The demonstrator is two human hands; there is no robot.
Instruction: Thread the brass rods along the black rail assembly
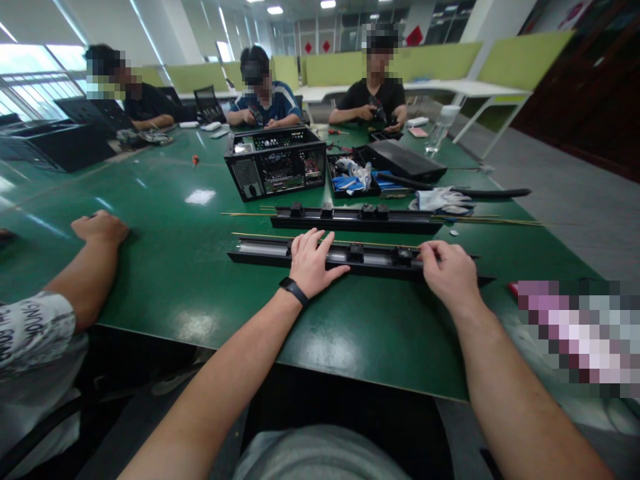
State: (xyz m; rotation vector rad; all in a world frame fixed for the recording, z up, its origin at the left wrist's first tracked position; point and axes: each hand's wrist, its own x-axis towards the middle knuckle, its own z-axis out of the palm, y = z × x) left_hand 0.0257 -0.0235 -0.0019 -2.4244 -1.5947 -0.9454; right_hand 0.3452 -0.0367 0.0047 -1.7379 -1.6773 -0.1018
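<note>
A long black channel (265, 250) with small black blocks along it lies across the green table in front of me. My left hand (311, 261), fingers spread, rests over the channel left of its middle and covers part of it. Near the right end, my right hand (449, 267) is closed in a pinch at a thin brass-coloured rod (370, 244), which runs along the channel's far side. The fingertips partly hide the grip. One black block (403, 255) sits just left of that hand, another block (356, 252) between both hands.
A second black channel (345, 217) with rods lies behind. Farther back stand an open computer case (275, 167), a tray of gloves (353, 175) and a water bottle (442, 130). A neighbour's fist (103, 228) rests at left; several people sit across the table.
</note>
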